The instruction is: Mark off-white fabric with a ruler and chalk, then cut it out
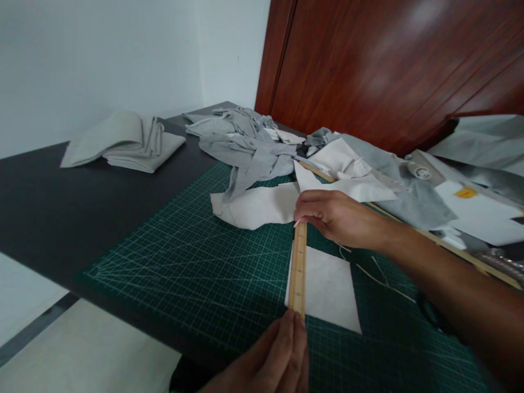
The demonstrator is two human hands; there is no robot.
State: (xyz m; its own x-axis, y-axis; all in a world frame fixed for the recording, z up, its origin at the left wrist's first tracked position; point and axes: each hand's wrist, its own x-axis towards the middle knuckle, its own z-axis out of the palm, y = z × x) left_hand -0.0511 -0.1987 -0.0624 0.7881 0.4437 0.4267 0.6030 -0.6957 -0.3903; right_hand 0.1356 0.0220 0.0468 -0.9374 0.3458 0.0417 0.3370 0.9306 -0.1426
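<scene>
Already we have a wooden ruler (pixel 298 268) laid along the left edge of a white fabric piece (pixel 327 289) on the green cutting mat (pixel 184 273), lower centre. Our right hand (pixel 335 218) pins its far end, the left hand (pixel 274 360) pinches its near end. No marking or cutting shows yet.

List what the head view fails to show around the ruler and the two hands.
- Ruler markings: too small to read.
- Ruler's far end: covered by right hand.
- Left hand: cut off by bottom edge.
- White fabric piece: left edge hidden under ruler.
</scene>
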